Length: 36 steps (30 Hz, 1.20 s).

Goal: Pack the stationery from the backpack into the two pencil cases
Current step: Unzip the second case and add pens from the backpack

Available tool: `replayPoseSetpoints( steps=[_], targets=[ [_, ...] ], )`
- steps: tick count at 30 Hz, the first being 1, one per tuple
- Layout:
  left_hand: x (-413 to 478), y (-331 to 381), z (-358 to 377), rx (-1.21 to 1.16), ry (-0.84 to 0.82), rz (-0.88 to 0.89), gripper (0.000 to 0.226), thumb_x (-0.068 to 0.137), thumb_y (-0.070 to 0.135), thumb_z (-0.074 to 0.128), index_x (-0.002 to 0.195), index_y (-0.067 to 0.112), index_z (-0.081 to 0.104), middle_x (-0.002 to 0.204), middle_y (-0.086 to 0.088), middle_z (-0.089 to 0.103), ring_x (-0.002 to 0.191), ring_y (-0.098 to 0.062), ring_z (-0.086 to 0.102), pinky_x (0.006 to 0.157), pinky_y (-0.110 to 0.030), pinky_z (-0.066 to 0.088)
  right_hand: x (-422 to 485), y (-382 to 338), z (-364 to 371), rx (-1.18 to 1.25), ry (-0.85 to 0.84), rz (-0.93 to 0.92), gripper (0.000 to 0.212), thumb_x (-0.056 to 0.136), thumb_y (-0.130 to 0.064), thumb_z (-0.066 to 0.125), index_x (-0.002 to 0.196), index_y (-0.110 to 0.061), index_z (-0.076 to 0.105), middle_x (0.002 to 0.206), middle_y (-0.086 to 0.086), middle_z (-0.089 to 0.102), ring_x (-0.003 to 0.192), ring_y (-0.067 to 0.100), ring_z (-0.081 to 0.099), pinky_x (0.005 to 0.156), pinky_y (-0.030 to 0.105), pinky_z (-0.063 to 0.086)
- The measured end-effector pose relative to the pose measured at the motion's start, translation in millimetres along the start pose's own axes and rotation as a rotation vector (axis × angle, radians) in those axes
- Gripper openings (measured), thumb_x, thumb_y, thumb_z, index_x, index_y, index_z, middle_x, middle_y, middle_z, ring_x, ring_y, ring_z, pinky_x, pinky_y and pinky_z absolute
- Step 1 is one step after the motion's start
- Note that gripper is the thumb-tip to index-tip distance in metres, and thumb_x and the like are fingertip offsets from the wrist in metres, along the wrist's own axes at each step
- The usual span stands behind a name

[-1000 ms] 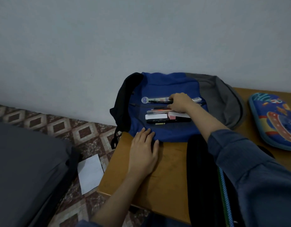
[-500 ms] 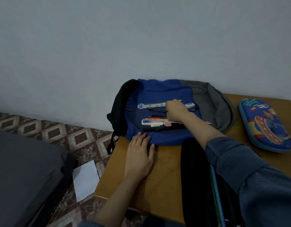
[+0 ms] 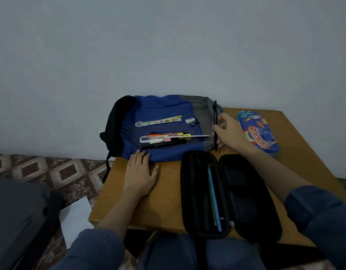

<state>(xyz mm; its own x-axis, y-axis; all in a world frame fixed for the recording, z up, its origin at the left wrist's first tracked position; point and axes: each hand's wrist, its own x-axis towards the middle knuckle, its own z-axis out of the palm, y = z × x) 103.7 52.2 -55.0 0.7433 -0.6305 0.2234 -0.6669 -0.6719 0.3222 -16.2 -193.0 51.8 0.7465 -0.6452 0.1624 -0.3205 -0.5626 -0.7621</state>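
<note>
Backpack point(image 3: 164, 108) lies flat on table point(image 3: 168, 203), stationery point(image 3: 164, 138) spread on its front. Right hand point(image 3: 230, 132) at backpack's right edge pinches upright black pen point(image 3: 215, 114). Left hand point(image 3: 141, 172) lies flat, fingers straight, fingertips on backpack's near edge. Open black pencil case point(image 3: 246, 201) sits just in front of backpack, blue case point(image 3: 259, 133) to its right.

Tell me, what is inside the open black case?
Two striped pencils, one green, one blue, lie in the left half of the case. The right half is too dark to tell.
</note>
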Motion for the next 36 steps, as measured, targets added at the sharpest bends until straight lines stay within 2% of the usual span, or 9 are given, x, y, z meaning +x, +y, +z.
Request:
replayPoseSetpoints(
  steps=[4, 6, 7, 10, 13, 21, 27, 30, 36],
  targets=[
    [-5, 18, -1, -0.041, -0.056, -0.016, 0.073, 0.089, 0.059, 0.024, 0.144, 0.01, 0.03, 0.153, -0.01, 0.023, 0.144, -0.025, 0.012, 0.118, -0.038, 0.001, -30, 27, -33, -0.011, 0.054, 0.125, 0.026, 0.089, -0.011, 0.059, 0.067, -0.019, 0.048, 0.065, 0.01, 0.058, 0.058, 0.024, 0.06, 0.065, 0.041, 0.054],
    [-17, 38, 1, -0.224, -0.123, 0.048, 0.073, 0.087, 0.061, 0.025, 0.147, 0.02, 0.022, 0.157, -0.002, 0.013, 0.145, -0.019, 0.009, 0.118, -0.036, 0.001, -41, 38, -42, 0.07, 0.046, 0.188, 0.012, 0.09, -0.005, 0.058, 0.078, -0.005, 0.055, 0.061, 0.008, 0.053, 0.048, 0.015, 0.057, 0.053, 0.027, 0.054],
    [-24, 50, 3, -0.297, -0.182, 0.087, 0.074, 0.086, 0.066, 0.024, 0.147, 0.026, 0.018, 0.157, 0.002, 0.01, 0.145, -0.016, 0.006, 0.119, -0.035, 0.002, -47, 40, -45, 0.116, 0.033, 0.225, 0.006, 0.09, -0.001, 0.057, 0.095, 0.001, 0.056, 0.062, 0.009, 0.052, 0.045, 0.014, 0.056, 0.046, 0.021, 0.052],
    [-34, 68, 8, -0.296, -0.297, 0.122, 0.082, 0.072, 0.08, 0.013, 0.145, 0.043, 0.007, 0.158, 0.005, 0.002, 0.145, -0.01, -0.005, 0.116, -0.032, -0.004, -52, 46, -47, 0.158, -0.009, 0.263, 0.065, 0.086, 0.008, 0.056, 0.141, -0.012, 0.028, 0.068, 0.015, 0.052, 0.043, 0.016, 0.055, 0.04, 0.02, 0.051],
    [-30, 65, 9, -0.181, -0.323, 0.121, 0.083, 0.063, 0.079, 0.007, 0.141, 0.05, 0.003, 0.158, 0.003, -0.003, 0.144, -0.011, -0.009, 0.116, -0.033, -0.006, -51, 46, -43, 0.102, -0.076, 0.22, 0.085, 0.084, 0.01, 0.059, 0.146, -0.028, 0.016, 0.067, 0.014, 0.052, 0.04, 0.012, 0.056, 0.044, 0.027, 0.055],
    [-32, 65, 8, -0.168, -0.264, 0.136, 0.085, 0.065, 0.068, 0.012, 0.145, 0.041, 0.005, 0.158, 0.004, 0.007, 0.145, -0.01, -0.001, 0.116, -0.032, -0.002, -46, 45, -30, 0.077, -0.183, 0.262, 0.07, 0.084, 0.007, 0.06, 0.139, -0.021, 0.028, 0.074, 0.011, 0.057, 0.053, 0.021, 0.059, 0.05, 0.031, 0.057],
    [-32, 65, 11, -0.195, -0.239, 0.116, 0.086, 0.065, 0.066, 0.013, 0.146, 0.039, 0.01, 0.157, 0.005, 0.01, 0.145, -0.01, 0.002, 0.116, -0.03, -0.002, -46, 45, -25, 0.086, -0.321, 0.419, 0.052, 0.086, 0.005, 0.059, 0.13, -0.015, 0.04, 0.077, 0.011, 0.055, 0.054, 0.021, 0.059, 0.044, 0.027, 0.055],
    [-32, 66, 11, -0.207, -0.243, 0.111, 0.085, 0.064, 0.067, 0.014, 0.145, 0.04, 0.011, 0.157, 0.005, 0.011, 0.145, -0.009, 0.003, 0.115, -0.03, -0.002, -51, 50, -17, 0.045, -0.312, 0.43, 0.035, 0.087, 0.004, 0.058, 0.12, -0.003, 0.05, 0.074, 0.01, 0.054, 0.053, 0.02, 0.055, 0.044, 0.026, 0.052],
    [-33, 66, 9, -0.226, -0.238, 0.106, 0.085, 0.064, 0.066, 0.015, 0.145, 0.04, 0.014, 0.157, 0.005, 0.013, 0.145, -0.01, 0.004, 0.115, -0.03, -0.002, -59, 56, -11, 0.002, -0.293, 0.434, 0.029, 0.084, 0.006, 0.061, 0.112, 0.002, 0.056, 0.067, 0.009, 0.057, 0.052, 0.016, 0.053, 0.045, 0.02, 0.049]
  ],
)
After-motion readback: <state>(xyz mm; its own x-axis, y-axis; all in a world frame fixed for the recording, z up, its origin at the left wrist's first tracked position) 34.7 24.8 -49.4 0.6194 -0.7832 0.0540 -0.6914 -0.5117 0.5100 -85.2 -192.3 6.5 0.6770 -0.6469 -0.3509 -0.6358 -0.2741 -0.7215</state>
